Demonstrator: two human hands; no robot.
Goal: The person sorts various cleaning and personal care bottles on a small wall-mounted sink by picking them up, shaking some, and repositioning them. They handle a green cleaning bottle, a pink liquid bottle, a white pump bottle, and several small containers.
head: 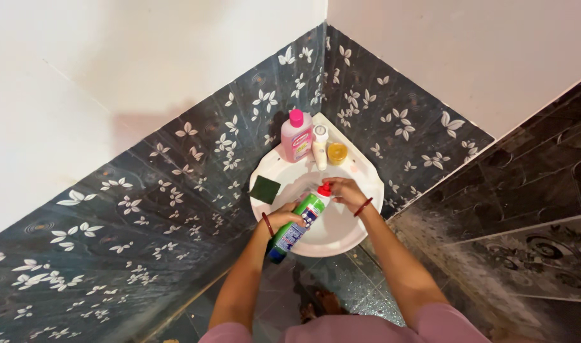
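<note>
Left grip (284,218) is wrapped around the body of a green cleaner bottle (299,223), holding it tilted, base toward 7 o'clock, neck toward 1 o'clock. Right grip (342,190) is closed on the bottle's red cap (325,188), fingers curled over the top. Both wrists carry a thin dark-red band.

Bottle sits over the front half of a white corner washbasin (360,213), its blue base end hanging past the rim at about 7 o'clock. Cannot tell whether the cap is loose or tight.

On the basin:
- green scouring pad (265,188) on the rim at 10 o'clock, well apart from the left grip
- pink bottle with pink cap (296,136) on the back ledge at 12 o'clock
- small white bottle (320,147) just beside it, to its right
- round yellow container (337,152) next, just beside the white one

Basin is fixed in a corner of dark floral wall tiles (176,190), white wall above. Darker patterned tiles (532,209) run along 3 o'clock. Floor (328,286) below the basin looks wet and dark. Pink sleeves (443,324) show at the bottom edge.
</note>
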